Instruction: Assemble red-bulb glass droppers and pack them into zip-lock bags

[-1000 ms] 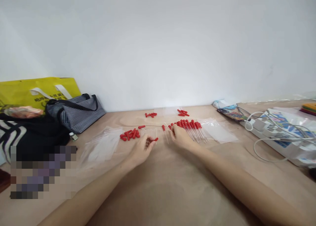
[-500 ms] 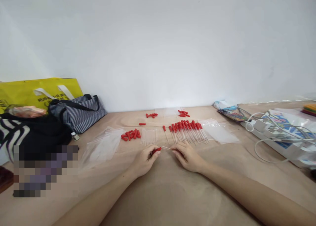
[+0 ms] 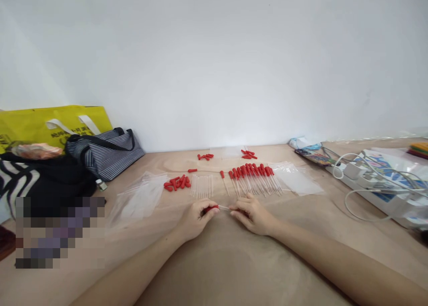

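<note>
My left hand [image 3: 198, 218] is closed on a red rubber bulb [image 3: 211, 208], whose open end points right. Between thumb and fingers my right hand [image 3: 251, 214] pinches a thin clear tube [image 3: 224, 207]; its left end meets the mouth of the bulb. Beyond my left hand lie a pile of loose red bulbs [image 3: 177, 183] and a row of bare clear tubes [image 3: 202, 185]. A row of tubes with red bulbs on them [image 3: 254, 174] spreads out beyond my right hand, and one such dropper [image 3: 224, 181] lies a little apart to its left.
Clear plastic bags [image 3: 140, 197] lie at left, another bag [image 3: 297, 177] at right. Two small groups of bulbs lie near the wall. A striped bag [image 3: 110, 152] and yellow bag [image 3: 80, 119] stand far left. A power strip [image 3: 371, 181] with white cables is at right.
The tube and the bulb have come together, where a small gap showed between them before. Both hands have moved slightly toward me.
</note>
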The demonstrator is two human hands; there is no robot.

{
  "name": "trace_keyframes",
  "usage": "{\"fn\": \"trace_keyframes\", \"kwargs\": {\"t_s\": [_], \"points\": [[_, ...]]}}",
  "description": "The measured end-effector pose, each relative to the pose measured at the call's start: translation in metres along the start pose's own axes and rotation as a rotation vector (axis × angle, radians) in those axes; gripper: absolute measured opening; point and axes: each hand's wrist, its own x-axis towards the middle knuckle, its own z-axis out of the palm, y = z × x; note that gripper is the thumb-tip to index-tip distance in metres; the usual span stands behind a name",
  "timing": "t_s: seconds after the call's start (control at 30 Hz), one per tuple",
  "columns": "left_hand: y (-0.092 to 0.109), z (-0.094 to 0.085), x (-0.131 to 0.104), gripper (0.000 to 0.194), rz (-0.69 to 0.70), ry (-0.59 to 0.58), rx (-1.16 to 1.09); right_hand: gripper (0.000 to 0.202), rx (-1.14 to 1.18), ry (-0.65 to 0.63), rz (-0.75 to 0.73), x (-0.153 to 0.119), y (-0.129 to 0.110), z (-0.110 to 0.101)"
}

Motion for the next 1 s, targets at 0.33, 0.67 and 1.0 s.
{"fn": "trace_keyframes", "kwargs": {"t_s": [0.33, 0.67, 1.0], "points": [[0.008, -0.003, -0.004, 0.018, 0.063, -0.054, 0.079, 0.023, -0.145, -0.028, -0.141, 0.003, 0.004, -0.004], [0.011, -0.001, -0.006, 0.022, 0.152, -0.078, 0.155, 0.022, -0.173, 0.006, -0.164, 0.005, -0.002, 0.002], [0.009, -0.001, -0.005, 0.019, 0.183, -0.091, 0.132, 0.022, -0.092, -0.049, -0.112, 0.008, -0.008, 0.004]]}}
